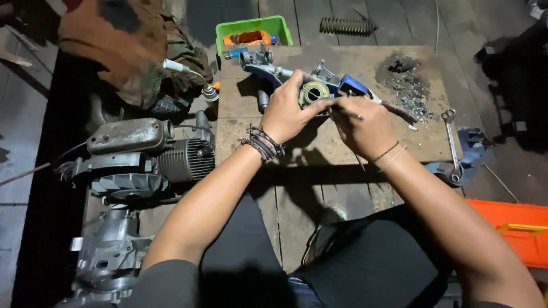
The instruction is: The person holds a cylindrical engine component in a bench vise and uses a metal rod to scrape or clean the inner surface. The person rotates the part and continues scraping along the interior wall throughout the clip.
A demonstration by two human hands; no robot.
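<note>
My left hand (pixel 285 114) grips a small round metal part (pixel 313 93) with a yellowish ring, held above a wooden board (pixel 342 145). Touching that part's right side, my right hand (pixel 365 126) pinches a thin metal tool (pixel 352 114). Just behind both hands lies a blue and grey metal engine piece (pixel 271 71). Braided bands circle my left wrist, and a thin bracelet sits on my right wrist.
A grey engine block with cooling fins (pixel 142 157) lies at the left. A green bin (pixel 254 31) and a coil spring (pixel 345 25) sit at the back. A wrench (pixel 452 142) rests at the board's right edge, by a pile of dark debris (pixel 408 85). An orange case (pixel 511 228) stands at right.
</note>
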